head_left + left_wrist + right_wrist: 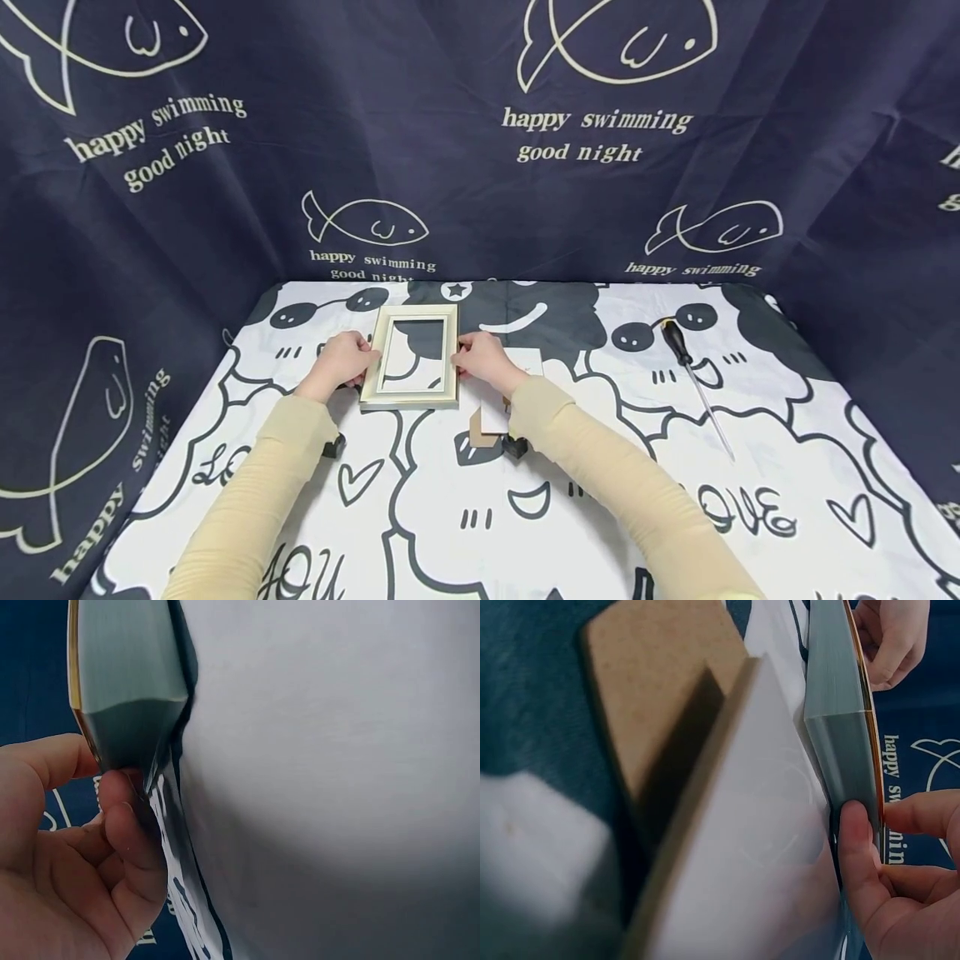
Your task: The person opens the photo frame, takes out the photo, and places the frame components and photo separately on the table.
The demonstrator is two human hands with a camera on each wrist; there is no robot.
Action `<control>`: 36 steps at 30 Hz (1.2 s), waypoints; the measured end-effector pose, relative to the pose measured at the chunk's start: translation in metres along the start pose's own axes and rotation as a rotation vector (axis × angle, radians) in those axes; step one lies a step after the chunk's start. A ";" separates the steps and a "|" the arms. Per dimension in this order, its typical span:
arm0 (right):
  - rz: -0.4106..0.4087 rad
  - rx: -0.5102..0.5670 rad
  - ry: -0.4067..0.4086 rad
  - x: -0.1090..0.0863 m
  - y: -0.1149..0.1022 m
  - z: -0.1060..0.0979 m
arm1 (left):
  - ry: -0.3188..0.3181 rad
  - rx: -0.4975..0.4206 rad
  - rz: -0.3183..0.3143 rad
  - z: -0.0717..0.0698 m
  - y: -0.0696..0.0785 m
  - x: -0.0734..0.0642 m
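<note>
A pale gold picture frame (411,399) stands over the patterned cloth, its middle opening showing the cloth behind. My left hand (347,358) pinches its left edge between thumb and fingers. On the opposite edge my right hand (483,358) grips the frame the same way. In the left wrist view the side of the frame (131,667) reaches down to the fingertips. The right wrist view shows the thumb on the side of the frame (840,746), with fingers on its other face.
Beside my right forearm lie a white panel (492,414) and a brown board piece (482,439), partly hidden by the sleeve. A screwdriver (677,342) with a black handle lies on the right of the cloth (600,533). Dark fish-print curtains (480,167) enclose the table.
</note>
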State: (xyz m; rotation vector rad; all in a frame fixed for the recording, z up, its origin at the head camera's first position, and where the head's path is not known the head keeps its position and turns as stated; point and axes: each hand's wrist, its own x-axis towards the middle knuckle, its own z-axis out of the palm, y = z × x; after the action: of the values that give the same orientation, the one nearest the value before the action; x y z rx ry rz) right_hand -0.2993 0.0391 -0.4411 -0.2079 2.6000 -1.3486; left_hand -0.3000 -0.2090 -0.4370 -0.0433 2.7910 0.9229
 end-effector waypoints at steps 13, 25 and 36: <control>0.041 0.122 -0.050 0.001 0.004 -0.001 | -0.019 0.018 -0.023 0.003 -0.006 0.003; 0.052 0.066 -0.112 -0.008 0.002 -0.026 | -0.013 0.197 -0.063 -0.003 0.019 -0.018; 0.074 0.028 -0.113 -0.022 0.011 -0.066 | 0.046 0.298 0.018 -0.005 0.051 -0.036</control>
State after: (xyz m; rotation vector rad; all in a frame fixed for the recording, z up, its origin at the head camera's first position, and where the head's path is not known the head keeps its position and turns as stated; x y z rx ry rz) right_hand -0.2948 0.1019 -0.4107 -0.1759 2.4701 -1.3079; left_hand -0.2708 -0.1722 -0.3956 0.0052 2.9434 0.5064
